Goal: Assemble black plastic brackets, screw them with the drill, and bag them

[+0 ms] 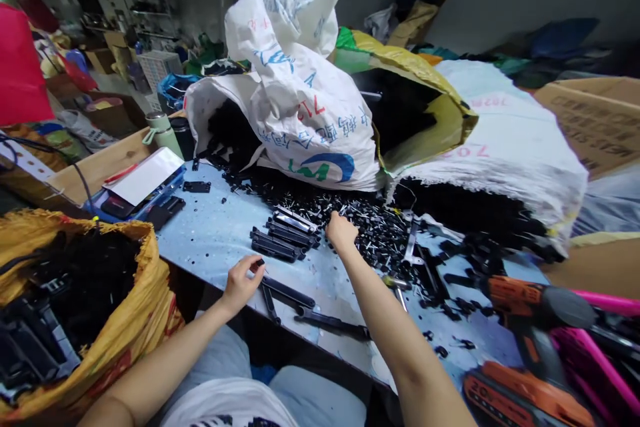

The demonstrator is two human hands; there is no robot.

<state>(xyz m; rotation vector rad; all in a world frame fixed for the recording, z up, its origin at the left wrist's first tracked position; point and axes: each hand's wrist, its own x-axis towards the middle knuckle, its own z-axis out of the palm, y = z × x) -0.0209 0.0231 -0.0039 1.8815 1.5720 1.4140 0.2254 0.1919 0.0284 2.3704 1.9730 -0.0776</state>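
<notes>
Between the thumb and fingers of my left hand (242,285) is a small black part (261,261), pinched just above the front of the table. Close to that hand lie long black slotted bars (287,292), some joined at an angle. My right hand (342,232) reaches to the near left edge of a pile of small black parts and metal pins (380,240). Its fingers are curled down, and whatever they hold is hidden. Left of it, several black bars (277,242) lie side by side in a stack on the blue tabletop (215,227).
White woven sacks (320,107) and a yellow sack (450,100) spill black parts along the back. An orange cordless drill (520,300) and a pink bin (595,360) are at right. An orange sack (155,280) of black parts stands left, near a green bottle (163,133).
</notes>
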